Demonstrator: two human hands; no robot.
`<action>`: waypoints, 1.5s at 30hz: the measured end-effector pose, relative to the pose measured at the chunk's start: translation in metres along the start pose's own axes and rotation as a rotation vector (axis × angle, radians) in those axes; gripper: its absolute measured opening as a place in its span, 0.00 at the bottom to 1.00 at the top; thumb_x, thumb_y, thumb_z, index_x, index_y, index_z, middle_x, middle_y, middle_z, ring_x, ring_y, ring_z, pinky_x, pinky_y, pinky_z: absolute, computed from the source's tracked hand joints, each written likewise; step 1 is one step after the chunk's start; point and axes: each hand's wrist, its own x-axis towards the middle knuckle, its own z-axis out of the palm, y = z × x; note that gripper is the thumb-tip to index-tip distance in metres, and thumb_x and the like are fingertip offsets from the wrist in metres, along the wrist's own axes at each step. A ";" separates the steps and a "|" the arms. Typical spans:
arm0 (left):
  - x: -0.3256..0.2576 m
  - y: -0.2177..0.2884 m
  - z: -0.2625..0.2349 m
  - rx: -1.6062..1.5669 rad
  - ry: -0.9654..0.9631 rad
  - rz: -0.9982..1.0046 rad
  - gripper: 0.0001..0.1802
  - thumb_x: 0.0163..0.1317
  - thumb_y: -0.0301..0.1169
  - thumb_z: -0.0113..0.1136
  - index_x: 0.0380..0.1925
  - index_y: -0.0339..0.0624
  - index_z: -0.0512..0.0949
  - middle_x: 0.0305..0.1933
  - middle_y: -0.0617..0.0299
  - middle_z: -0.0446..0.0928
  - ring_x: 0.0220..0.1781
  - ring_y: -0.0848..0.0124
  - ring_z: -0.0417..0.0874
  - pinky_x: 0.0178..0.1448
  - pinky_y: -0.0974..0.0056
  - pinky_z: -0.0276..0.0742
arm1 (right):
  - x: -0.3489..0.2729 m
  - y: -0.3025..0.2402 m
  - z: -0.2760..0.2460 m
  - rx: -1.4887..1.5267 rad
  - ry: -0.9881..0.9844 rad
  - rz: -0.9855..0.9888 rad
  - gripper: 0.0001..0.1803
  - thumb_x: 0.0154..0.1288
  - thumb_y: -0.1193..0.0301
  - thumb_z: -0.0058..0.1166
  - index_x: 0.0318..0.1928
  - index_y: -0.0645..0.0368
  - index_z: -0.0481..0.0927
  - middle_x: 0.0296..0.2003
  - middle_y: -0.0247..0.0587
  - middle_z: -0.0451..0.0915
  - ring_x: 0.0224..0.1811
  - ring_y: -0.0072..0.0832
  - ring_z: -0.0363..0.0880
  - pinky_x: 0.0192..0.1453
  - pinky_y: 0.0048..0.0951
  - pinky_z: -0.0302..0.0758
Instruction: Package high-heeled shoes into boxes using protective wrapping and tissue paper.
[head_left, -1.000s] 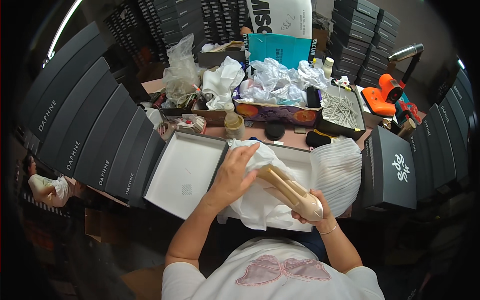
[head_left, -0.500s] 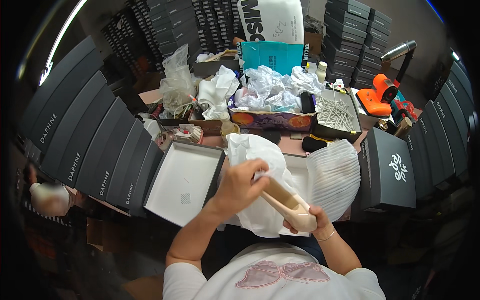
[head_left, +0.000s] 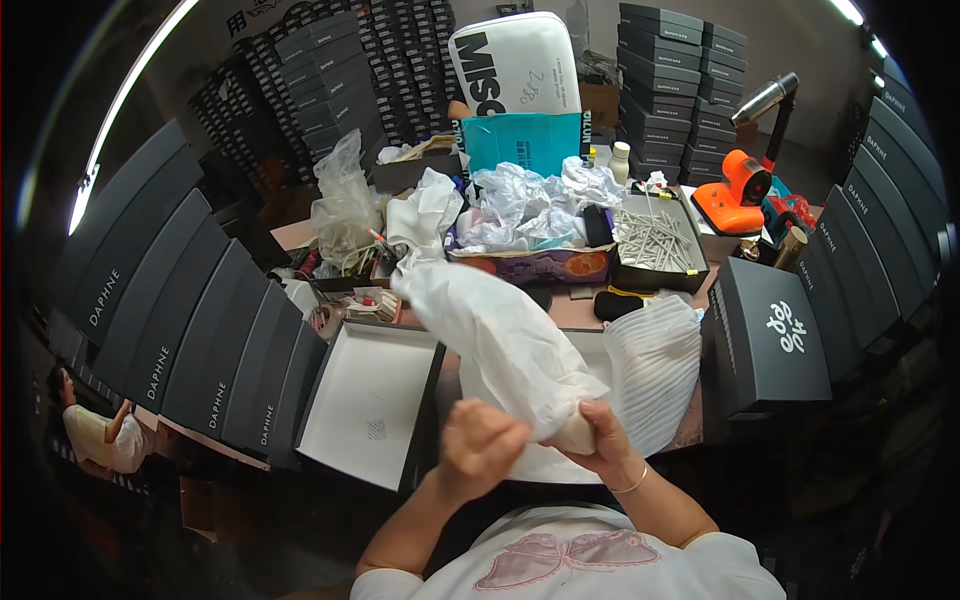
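Observation:
My right hand (head_left: 606,445) grips one end of a cream-coloured shoe (head_left: 573,433). Only that end shows, because a thin white wrapping (head_left: 500,325), like a soft bag or sheet, covers the rest and stretches up and away to the left. Just left of the shoe, my left hand (head_left: 485,447) is curled closed and a little blurred; what its fingers hold, if anything, is hidden. Under the wrapping lies an open box with a white inside (head_left: 590,345). A ribbed white padded sheet (head_left: 655,360) rests over that box's right side.
An open dark tray with white lining (head_left: 370,400) tilts at the left. Dark shoeboxes (head_left: 195,330) line the left, others (head_left: 770,340) the right. Behind stand a carton of crumpled paper (head_left: 530,265), a box of white sticks (head_left: 655,240) and an orange device (head_left: 735,195). Another person (head_left: 100,430) sits far left.
The shoe, bare before, is now mostly covered by the white wrapping, which has lifted off the box. My left hand has left the shoe's opening and moved down nearer to me.

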 end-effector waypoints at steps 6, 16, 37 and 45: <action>-0.008 0.053 0.057 -0.447 -0.070 0.048 0.13 0.44 0.21 0.64 0.34 0.39 0.80 0.32 0.63 0.79 0.30 0.67 0.80 0.38 0.64 0.76 | 0.030 0.015 0.011 -0.372 0.185 -0.255 0.37 0.60 0.56 0.59 0.63 0.66 0.66 0.58 0.50 0.71 0.58 0.42 0.72 0.60 0.35 0.72; -0.037 0.055 0.042 -0.495 -0.194 -0.241 0.26 0.52 0.39 0.72 0.46 0.34 0.76 0.45 0.49 0.78 0.45 0.55 0.81 0.49 0.58 0.77 | 0.042 0.001 0.007 -0.497 0.174 -0.286 0.41 0.58 0.58 0.63 0.66 0.67 0.62 0.63 0.53 0.64 0.65 0.43 0.63 0.66 0.37 0.64; -0.053 0.045 0.103 -0.465 -0.272 -0.708 0.34 0.54 0.28 0.68 0.60 0.30 0.65 0.42 0.46 0.81 0.43 0.54 0.84 0.46 0.60 0.79 | 0.016 -0.032 -0.001 -0.299 0.463 -0.273 0.44 0.61 0.56 0.62 0.68 0.67 0.57 0.62 0.49 0.67 0.64 0.36 0.68 0.66 0.36 0.68; -0.059 0.016 0.098 -0.454 -0.191 -0.429 0.17 0.48 0.24 0.64 0.41 0.37 0.78 0.34 0.49 0.77 0.33 0.52 0.81 0.37 0.54 0.78 | -0.036 -0.042 -0.007 -0.497 0.316 0.043 0.49 0.54 0.55 0.64 0.68 0.69 0.55 0.59 0.49 0.71 0.59 0.32 0.74 0.62 0.32 0.72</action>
